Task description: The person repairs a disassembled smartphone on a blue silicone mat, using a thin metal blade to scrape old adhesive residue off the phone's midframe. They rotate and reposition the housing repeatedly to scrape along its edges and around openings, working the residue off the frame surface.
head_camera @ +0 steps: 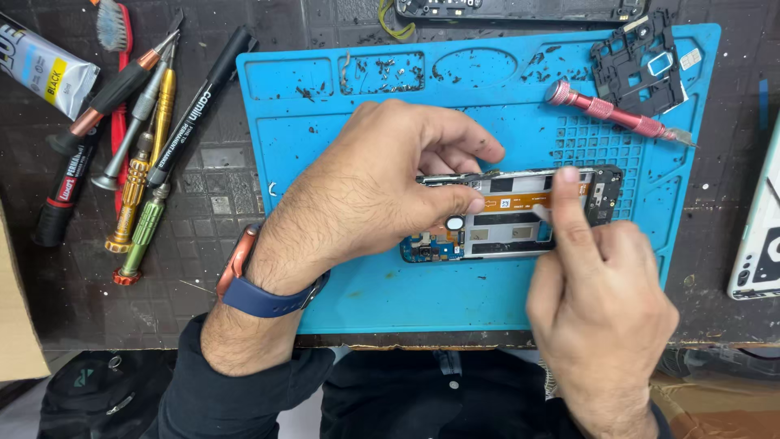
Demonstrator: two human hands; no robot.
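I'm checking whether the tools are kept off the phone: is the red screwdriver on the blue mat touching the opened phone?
Apart. The head view shows the red screwdriver lying above the opened phone, with bare blue mat between them.

The opened phone frame (520, 215) lies flat and lengthwise across the middle of the blue silicone repair mat (455, 293), its inside facing up. An orange flex cable (528, 201) runs along its upper half above grey shielded panels; a blue circuit board (422, 248) shows at its left end, partly hidden, and what seems a black cover sits at its right end.
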